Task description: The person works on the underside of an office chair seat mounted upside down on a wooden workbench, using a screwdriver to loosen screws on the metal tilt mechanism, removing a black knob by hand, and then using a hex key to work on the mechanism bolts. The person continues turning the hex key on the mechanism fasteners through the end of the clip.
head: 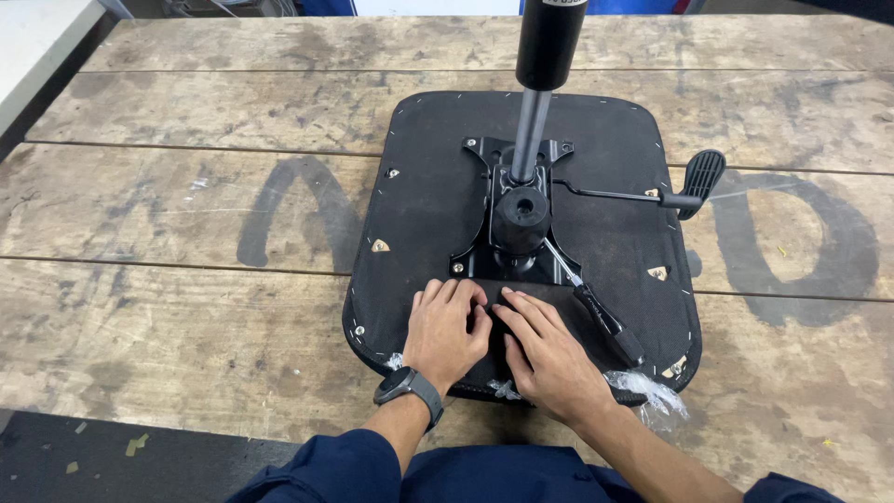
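An upside-down black chair seat lies on a wooden table. A black metal mechanism plate is bolted to its middle, with a gas cylinder standing up from it. My left hand rests flat on the near part of the seat, fingers together, a dark watch on its wrist. My right hand lies beside it, fingertips touching the left hand's fingers. Both press on the fabric just below the plate. A screwdriver with a black handle lies on the seat right of my right hand.
A lever with a black paddle handle sticks out to the seat's right. Clear plastic wrap is bunched under the seat's near right corner. Large dark painted letters mark the table planks. A white surface stands at the far left.
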